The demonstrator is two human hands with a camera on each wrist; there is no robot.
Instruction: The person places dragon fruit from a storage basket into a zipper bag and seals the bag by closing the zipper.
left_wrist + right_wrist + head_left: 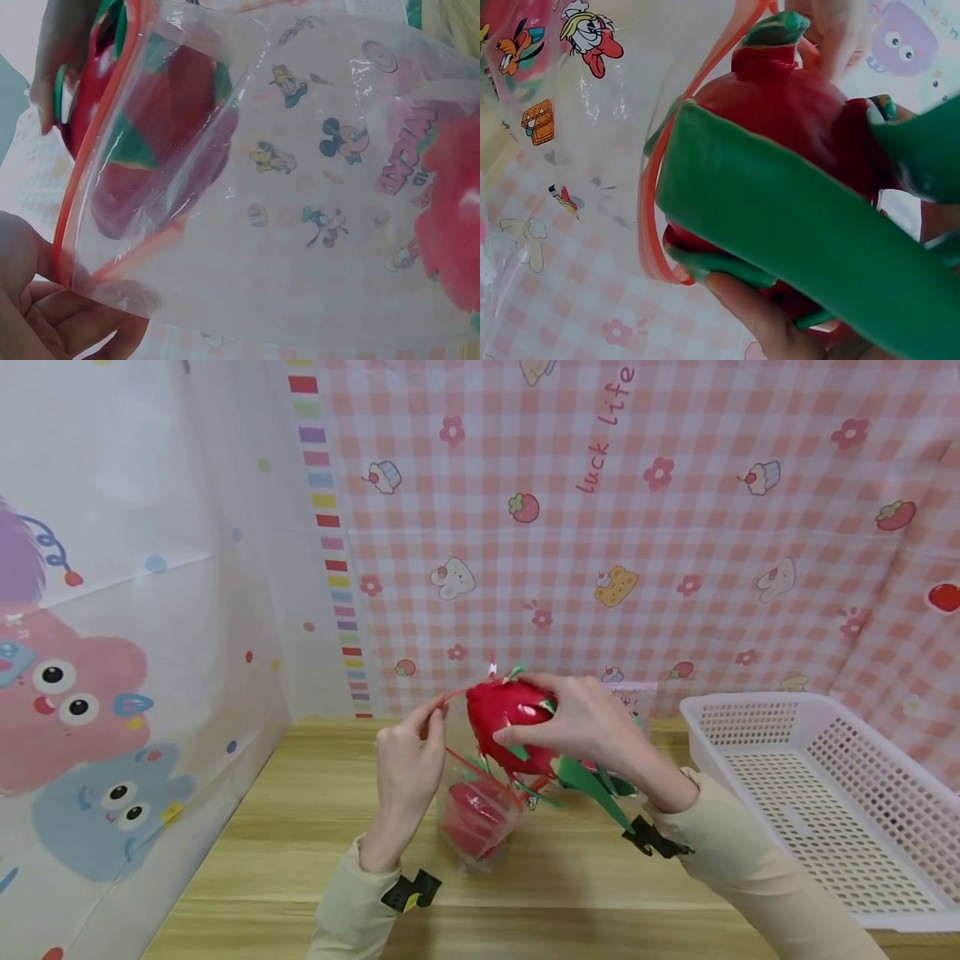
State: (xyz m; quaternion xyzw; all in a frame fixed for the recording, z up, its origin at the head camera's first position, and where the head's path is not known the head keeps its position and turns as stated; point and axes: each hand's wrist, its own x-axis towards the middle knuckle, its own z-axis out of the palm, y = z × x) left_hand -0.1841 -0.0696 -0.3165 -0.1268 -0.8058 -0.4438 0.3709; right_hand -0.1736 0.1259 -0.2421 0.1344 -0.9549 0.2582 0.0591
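My right hand (592,722) grips a red dragon fruit (487,727) with green leafy scales, fingers over its top and thumb on its near side. In the right wrist view, a long green scale (780,210) crosses the fruit's front. With thumb and fingers, my left hand (408,768) pinches the red rim of a clear plastic bag (315,255) printed with cartoon figures. The rim spreads apart, and the fruit's lower part shows at the bag's mouth. Another red fruit (457,217) lies low in the bag.
A white perforated plastic basket (693,714) stands at the right of the wooden table (292,843). Behind the table hangs a pink checked cloth (480,552), and a white cartoon-printed cloth (187,635) covers the left side.
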